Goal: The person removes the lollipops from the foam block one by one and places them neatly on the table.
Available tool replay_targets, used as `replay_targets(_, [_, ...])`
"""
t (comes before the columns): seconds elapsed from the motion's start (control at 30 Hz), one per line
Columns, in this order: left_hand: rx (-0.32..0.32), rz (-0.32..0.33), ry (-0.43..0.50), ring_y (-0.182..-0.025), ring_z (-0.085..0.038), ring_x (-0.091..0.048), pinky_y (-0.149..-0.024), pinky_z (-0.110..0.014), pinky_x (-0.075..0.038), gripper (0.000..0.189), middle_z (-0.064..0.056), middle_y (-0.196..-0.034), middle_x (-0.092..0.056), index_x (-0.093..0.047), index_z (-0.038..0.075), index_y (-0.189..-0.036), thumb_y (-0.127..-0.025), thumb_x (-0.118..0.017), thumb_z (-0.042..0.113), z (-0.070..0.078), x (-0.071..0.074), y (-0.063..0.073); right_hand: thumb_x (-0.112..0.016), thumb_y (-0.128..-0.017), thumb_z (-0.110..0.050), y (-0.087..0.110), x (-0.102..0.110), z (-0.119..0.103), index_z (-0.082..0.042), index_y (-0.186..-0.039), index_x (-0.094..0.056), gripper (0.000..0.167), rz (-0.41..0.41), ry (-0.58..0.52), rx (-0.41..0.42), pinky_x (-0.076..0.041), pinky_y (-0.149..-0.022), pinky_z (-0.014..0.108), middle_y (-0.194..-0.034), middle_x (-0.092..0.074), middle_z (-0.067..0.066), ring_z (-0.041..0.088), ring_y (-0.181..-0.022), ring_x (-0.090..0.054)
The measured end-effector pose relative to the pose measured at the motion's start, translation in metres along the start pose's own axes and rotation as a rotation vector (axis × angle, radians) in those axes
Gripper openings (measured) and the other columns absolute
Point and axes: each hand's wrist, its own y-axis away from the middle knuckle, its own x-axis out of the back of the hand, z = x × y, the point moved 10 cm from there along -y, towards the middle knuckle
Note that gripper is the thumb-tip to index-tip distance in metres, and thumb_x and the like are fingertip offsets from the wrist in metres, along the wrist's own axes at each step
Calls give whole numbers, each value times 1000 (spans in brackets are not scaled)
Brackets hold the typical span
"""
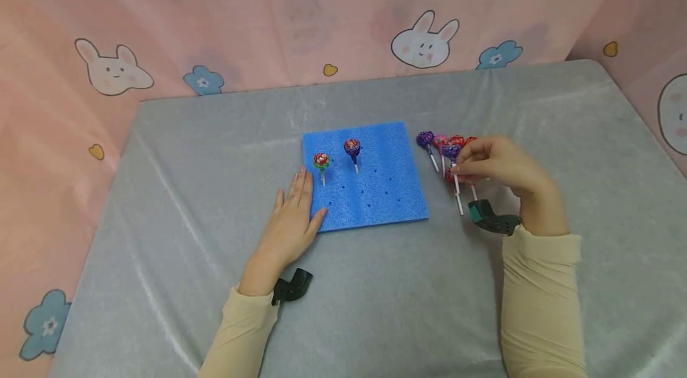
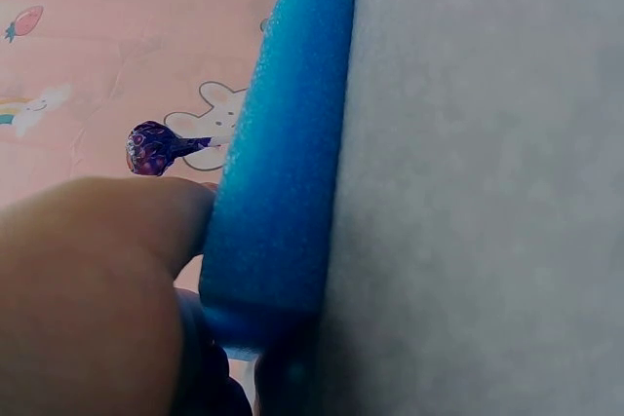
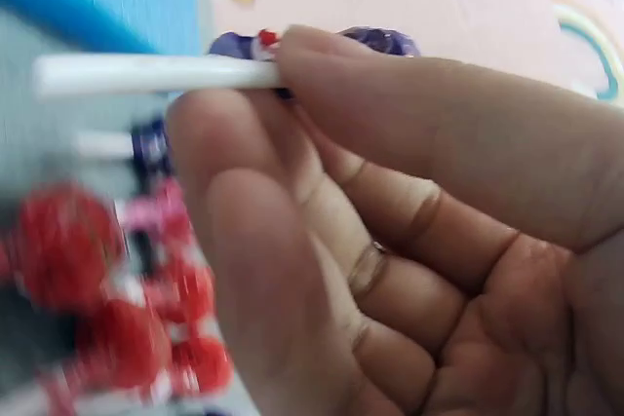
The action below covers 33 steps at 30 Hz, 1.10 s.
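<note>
My right hand (image 1: 496,166) pinches a purple-wrapped lollipop (image 1: 451,152) by its white stick (image 3: 156,75), between thumb and fingertips, just over a pile of lollipops. Red and pink lollipops (image 3: 68,245) of the pile lie below that hand in the right wrist view. My left hand (image 1: 291,220) lies with straight fingers along the left edge of a blue foam board (image 1: 386,145), its thumb over the board's front left corner. A green-and-red lollipop (image 1: 321,161) and a purple-and-red lollipop (image 1: 352,148) stand upright in the board.
Small dark holes dot the foam board. A purple lollipop (image 1: 426,139) lies at the left of the pile, close to the board's right edge. Grey cloth (image 1: 392,306) covers the table, and a pink printed curtain (image 1: 279,20) hangs behind it.
</note>
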Motion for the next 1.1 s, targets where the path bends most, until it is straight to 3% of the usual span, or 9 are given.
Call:
replay_targets(0.3, [0, 3, -6, -143, -26, -3, -113, -51, -4, 68, -14, -156, -1, -7, -2, -149, -101, -39, 34, 0, 1, 0, -62, -90, -8, 15, 23, 35, 10, -90, -64, 19, -30, 118, -113, -53, -64, 25, -77, -68, 9, 14, -66, -64])
replay_targets(0.7, [0, 3, -4, -144, -26, -2, -113, -51, -3, 68, -13, -156, 0, -7, -2, -149, -101, -39, 34, -1, 1, 1, -62, -90, -10, 13, 25, 65, 13, -94, -64, 23, -41, 56, -263, -54, -62, 26, -73, -67, 3, 10, -63, -63])
replay_targets(1.1, [-3, 8, -6, -143, -27, -3, -112, -51, -4, 68, -14, -156, -1, -8, -3, -149, -101, -39, 34, 0, 1, 1, -62, -90, -8, 10, 22, 80, 14, -93, -66, 22, -63, 0, -322, -54, -60, 25, -71, -67, 2, 9, -60, -63])
